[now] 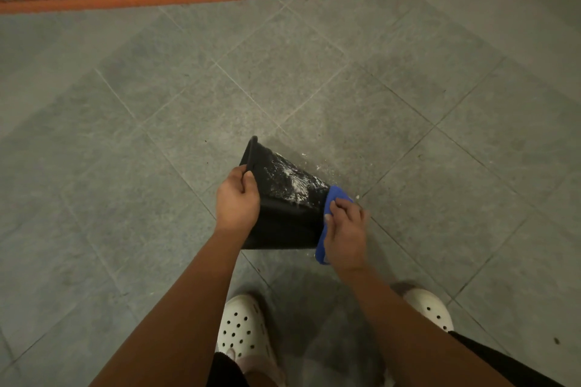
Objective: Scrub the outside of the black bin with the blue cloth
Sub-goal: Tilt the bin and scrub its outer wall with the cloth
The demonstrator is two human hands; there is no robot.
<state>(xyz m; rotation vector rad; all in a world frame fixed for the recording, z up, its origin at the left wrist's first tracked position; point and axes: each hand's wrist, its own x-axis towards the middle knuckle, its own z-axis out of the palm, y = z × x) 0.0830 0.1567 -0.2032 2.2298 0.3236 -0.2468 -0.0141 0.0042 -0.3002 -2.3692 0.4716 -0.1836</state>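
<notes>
The bin (283, 220) lies tipped on its side low over the tiled floor (314, 88), rim up-left and base down-right; whether it touches the tiles I cannot tell. White suds (292, 179) streak its upper wall, so scrubbing looks well under way there, while the near wall shows dark and bare. The cloth (339, 194) is pressed to the base end under the right hand (345, 229), fingers curled on it. The left hand (237, 201) clamps the rim. The base and hidden sides likely remain. White clogs (243, 333) stand nearby.
</notes>
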